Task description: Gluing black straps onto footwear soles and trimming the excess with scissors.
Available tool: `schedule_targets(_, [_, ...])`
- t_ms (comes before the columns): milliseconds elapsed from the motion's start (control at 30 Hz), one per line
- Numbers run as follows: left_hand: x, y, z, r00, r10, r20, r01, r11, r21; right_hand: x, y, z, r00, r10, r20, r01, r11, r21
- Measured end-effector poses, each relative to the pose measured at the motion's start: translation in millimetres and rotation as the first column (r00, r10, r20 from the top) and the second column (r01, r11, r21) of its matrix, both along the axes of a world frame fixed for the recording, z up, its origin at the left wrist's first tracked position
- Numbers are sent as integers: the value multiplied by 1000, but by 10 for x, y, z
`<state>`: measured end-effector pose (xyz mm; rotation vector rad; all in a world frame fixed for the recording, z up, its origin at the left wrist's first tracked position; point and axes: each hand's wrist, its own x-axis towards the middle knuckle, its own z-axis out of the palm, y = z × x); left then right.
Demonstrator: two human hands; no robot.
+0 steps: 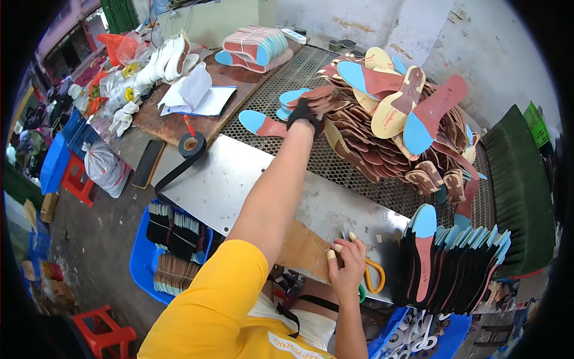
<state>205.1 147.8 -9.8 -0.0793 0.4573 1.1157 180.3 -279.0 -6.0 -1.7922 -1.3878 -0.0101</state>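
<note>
My left arm, in a yellow sleeve, reaches across the metal table to a large heap of insoles [365,137]. My left hand [311,110], with black material around the wrist, is smeared by motion over reddish-brown insoles at the heap's left side; its grip cannot be made out. A single blue-and-brown insole [262,124] lies just left of it. My right hand [347,268] rests at the table's near edge on a brown board [304,248], fingers apart, with pale covers on several fingertips. Beside it lie scissors with orange handles [375,276], partly hidden by the hand.
A row of black insoles with blue ends [457,263] stands at the right. Black tape [192,145] sits near papers [197,96] at the left. Bundled insoles [257,48] lie at the back. Blue bins [141,263] [457,335] stand below the table.
</note>
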Motion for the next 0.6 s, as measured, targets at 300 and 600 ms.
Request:
schedule_targets(300, [-1247,-894,341,838,-17,-545,292,858,422,13,-69,-32,999,-37,-19,37,999,-9])
schedule_targets(600, [-2198,-1625,-18,213,173,-962,766,581,274,-105,11,71,989,-102,103,105,994,-21])
